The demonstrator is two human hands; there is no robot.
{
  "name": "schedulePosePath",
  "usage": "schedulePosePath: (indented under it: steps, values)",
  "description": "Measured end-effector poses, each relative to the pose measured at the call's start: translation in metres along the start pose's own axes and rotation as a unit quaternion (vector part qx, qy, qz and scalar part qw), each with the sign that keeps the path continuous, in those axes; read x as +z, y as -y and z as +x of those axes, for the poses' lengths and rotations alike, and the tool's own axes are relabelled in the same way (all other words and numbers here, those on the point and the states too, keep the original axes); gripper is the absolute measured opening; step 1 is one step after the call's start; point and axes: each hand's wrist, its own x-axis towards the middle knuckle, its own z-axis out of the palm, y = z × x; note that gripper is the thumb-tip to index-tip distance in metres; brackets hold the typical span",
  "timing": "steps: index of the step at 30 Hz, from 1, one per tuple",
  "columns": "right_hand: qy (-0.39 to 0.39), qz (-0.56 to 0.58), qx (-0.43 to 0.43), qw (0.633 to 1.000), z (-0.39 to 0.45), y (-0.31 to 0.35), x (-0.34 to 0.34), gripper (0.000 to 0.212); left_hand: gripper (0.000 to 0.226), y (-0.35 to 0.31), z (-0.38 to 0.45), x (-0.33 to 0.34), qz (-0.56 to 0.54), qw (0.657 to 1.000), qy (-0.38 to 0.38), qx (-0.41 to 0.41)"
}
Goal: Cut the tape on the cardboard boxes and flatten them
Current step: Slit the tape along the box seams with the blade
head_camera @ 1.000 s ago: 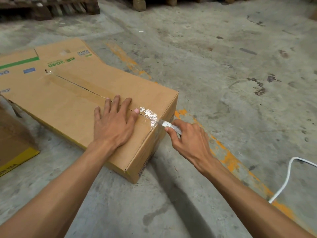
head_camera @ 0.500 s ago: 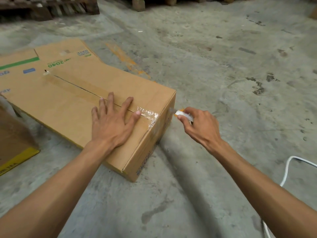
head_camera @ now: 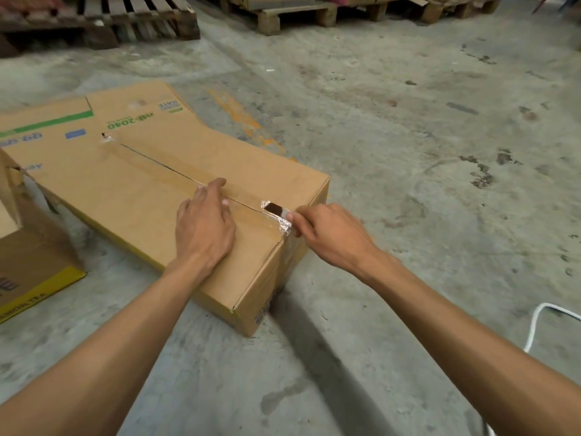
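Observation:
A long brown cardboard box [head_camera: 132, 196] lies on the concrete floor, its top flaps joined by clear tape [head_camera: 276, 219] along a centre seam. My left hand [head_camera: 204, 225] rests on the box top with its fingertips curled over the seam. My right hand [head_camera: 330, 237] grips a small knife [head_camera: 276, 209] at the near end of the seam; its dark blade lies on the crinkled tape at the box's top edge.
A second cardboard box [head_camera: 28, 272] with a yellow strip sits at the left. Wooden pallets [head_camera: 103, 20] line the far side. A white cable [head_camera: 540, 325] lies on the floor at the right. Orange paint marks the floor [head_camera: 440, 152] behind the box.
My right hand has risen from the box's end face to the top edge, bringing the blade onto the tape. My left hand slid back along the seam and curled its fingers.

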Motion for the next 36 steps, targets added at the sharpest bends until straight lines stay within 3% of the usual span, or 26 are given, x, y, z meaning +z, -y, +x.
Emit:
schedulePosePath:
  steps: [3, 8, 12, 19, 21, 27, 36]
  values:
    - [0.012, -0.043, -0.015, 0.999, 0.035, 0.024, 0.001, 0.043, 0.046, 0.0, 0.002, 0.001, -0.005, 1.0, -0.015, -0.003]
    - [0.063, -0.136, -0.031, 0.988, 0.071, 0.042, 0.006, 0.043, 0.072, 0.002, 0.003, 0.006, -0.009, 0.998, -0.051, -0.027]
    - [0.062, -0.157, -0.04, 0.985, 0.078, 0.05, 0.004, 0.042, 0.075, 0.001, 0.0, 0.005, 0.026, 0.995, -0.084, -0.049]
    - [0.056, -0.188, -0.074, 0.978, 0.091, 0.066, 0.007, 0.039, 0.077, 0.001, 0.001, 0.0, -0.033, 0.99, -0.107, -0.081]
    - [0.061, -0.191, -0.075, 0.977, 0.094, 0.066, 0.006, 0.039, 0.073, 0.003, 0.001, 0.002, -0.024, 0.991, -0.104, -0.078]
    - [0.097, -0.209, -0.084, 0.969, 0.09, 0.052, 0.004, 0.043, 0.036, 0.009, 0.003, 0.013, 0.071, 0.992, -0.091, -0.042]
    - [0.124, -0.209, -0.09, 0.966, 0.067, 0.032, 0.0, 0.043, 0.037, 0.01, 0.008, 0.02, 0.1, 0.989, -0.086, -0.062]
